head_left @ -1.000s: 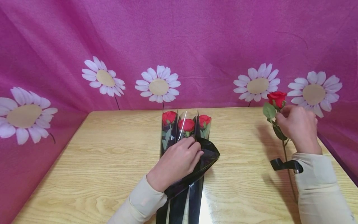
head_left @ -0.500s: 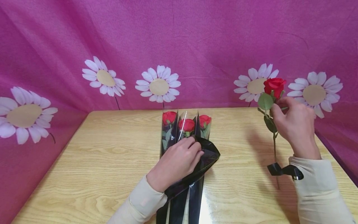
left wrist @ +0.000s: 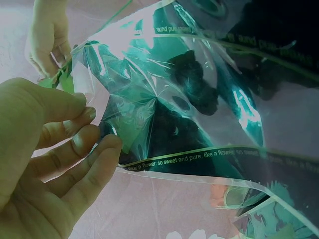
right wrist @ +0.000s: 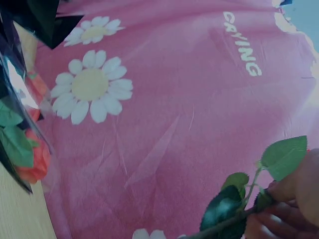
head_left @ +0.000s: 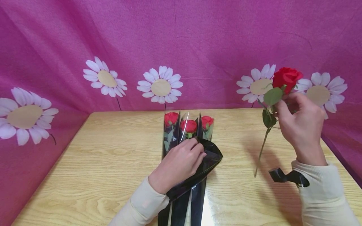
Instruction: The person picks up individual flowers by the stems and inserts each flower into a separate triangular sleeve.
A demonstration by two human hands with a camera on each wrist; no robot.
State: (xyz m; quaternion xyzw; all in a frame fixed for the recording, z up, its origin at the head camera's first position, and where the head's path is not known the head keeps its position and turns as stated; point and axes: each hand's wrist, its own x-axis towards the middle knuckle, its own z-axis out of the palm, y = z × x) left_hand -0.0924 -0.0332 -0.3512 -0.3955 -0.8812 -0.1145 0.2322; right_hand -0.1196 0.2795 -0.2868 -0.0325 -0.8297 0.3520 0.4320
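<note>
My left hand pinches the edge of a black and clear plastic flower sleeve, which lies across several wrapped roses in the head view. Close up in the left wrist view, the sleeve spreads out from the thumb and fingertips, with printed lettering along its borders. At the right, my right hand pinches a single unwrapped red rose just below its bloom. Its bare stem slants down and left over the table. Leaves of this rose show beside the right hand's fingers in the right wrist view.
Three wrapped red roses lie side by side at mid-table, partly under the left hand and sleeve. A pink cloth printed with daisies stands behind the wooden table. A black strap hangs at the right cuff.
The right hand has lifted the rose off the right side, bringing it closer and swinging its stem's lower end left. The left hand and sleeve have stayed in place.
</note>
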